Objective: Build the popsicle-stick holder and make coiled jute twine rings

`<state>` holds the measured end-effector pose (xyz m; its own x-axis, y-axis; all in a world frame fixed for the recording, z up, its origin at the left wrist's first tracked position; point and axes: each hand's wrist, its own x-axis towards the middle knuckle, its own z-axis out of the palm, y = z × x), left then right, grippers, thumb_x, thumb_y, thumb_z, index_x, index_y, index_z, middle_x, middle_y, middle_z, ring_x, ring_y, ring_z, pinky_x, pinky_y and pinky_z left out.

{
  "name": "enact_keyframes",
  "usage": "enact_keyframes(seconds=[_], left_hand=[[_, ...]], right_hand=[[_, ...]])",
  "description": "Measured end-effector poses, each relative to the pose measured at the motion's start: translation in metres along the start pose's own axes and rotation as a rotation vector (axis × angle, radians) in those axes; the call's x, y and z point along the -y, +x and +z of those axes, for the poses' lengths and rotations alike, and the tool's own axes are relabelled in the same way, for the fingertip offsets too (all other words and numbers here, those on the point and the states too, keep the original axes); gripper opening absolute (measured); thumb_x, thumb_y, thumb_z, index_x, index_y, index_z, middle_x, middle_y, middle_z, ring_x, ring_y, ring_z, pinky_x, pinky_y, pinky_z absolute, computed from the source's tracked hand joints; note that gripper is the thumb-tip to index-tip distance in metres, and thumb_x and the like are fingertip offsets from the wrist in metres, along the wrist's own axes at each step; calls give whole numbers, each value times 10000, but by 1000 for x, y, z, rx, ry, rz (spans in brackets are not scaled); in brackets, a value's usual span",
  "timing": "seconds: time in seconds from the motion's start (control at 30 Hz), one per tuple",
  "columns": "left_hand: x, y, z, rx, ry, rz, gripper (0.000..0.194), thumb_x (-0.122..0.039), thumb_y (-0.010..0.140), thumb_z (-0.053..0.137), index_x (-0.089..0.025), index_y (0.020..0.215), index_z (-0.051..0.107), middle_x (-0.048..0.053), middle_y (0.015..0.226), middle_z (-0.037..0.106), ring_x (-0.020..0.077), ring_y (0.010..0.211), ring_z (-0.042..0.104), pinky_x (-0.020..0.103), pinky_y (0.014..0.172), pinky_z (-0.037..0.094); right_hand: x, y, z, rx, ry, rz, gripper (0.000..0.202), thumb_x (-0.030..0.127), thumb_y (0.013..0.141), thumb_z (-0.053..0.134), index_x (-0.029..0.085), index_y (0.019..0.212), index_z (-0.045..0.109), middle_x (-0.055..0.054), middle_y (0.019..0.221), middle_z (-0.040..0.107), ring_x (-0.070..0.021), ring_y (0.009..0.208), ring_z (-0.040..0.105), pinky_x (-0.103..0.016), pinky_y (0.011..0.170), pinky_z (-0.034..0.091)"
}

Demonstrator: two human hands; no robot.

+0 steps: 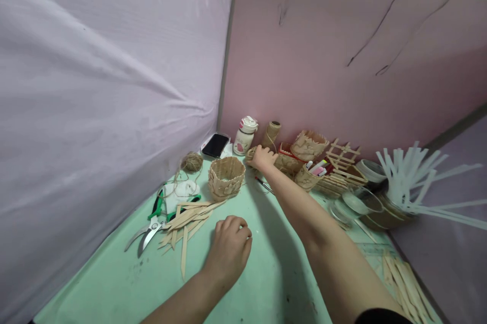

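Observation:
My right hand (264, 158) reaches to the back of the table. Its fingers are closed on a small coil of twine (250, 155), partly covered by the hand. My left hand (231, 243) rests on the table with its fingers curled in, and nothing shows in it. Between the two, slightly further back, stands a small container (225, 178) with walls of wood pieces. Thin wooden strips (190, 220) lie in a loose pile left of my left hand. Below my right wrist lies a dark pen-like tool (265, 185).
Green-handled pruning shears (154, 225), a twine ball (192, 162) and a phone (215, 145) lie left. A bottle (244, 136) and twine spool (271, 134) stand behind. Right are a pen holder (307, 178), glass bowl (361, 201), white strips (407, 177) and wooden pieces (405, 286).

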<state>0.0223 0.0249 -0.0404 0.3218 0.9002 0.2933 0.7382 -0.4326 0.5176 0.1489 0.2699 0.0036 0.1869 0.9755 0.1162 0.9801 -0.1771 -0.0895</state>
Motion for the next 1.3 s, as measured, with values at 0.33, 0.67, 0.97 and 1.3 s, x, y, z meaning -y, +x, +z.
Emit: enact_keyframes(seconds=[0.33,0.67,0.97,1.3], left_hand=[[-1,1,-2,-4,-10,5,161,-156,878,474,-195,851,628,68,990,632,218,998,533,392,828,377],[1,0,-2,-14,-24,41,165,-172,862,485,-199,933,631,73,1017,628,216,1014,525,391,864,381],[6,5,2,-50,-220,16,215,-192,832,503,-166,1029,586,93,1055,622,225,1039,546,409,925,429],[-100,8,-8,603,-979,-41,1071,-391,568,829,-256,1448,235,139,1368,502,249,1240,484,402,1016,382]], right_hand=[[-48,-30,-38,-289,582,-121,640,494,752,564,190,1260,322,-146,1248,529,-255,1155,506,-415,1008,336],[-86,-76,-137,-772,1311,-371,640,503,789,579,250,1295,279,-112,1304,456,-202,1190,521,-382,951,475],[-110,-179,-224,-850,1424,-601,354,548,890,383,392,1207,410,-1,1331,439,-207,1215,530,-408,859,543],[-103,-203,-183,-495,1660,-427,384,508,790,597,287,1067,449,-17,1168,580,-174,1041,620,-399,876,537]])
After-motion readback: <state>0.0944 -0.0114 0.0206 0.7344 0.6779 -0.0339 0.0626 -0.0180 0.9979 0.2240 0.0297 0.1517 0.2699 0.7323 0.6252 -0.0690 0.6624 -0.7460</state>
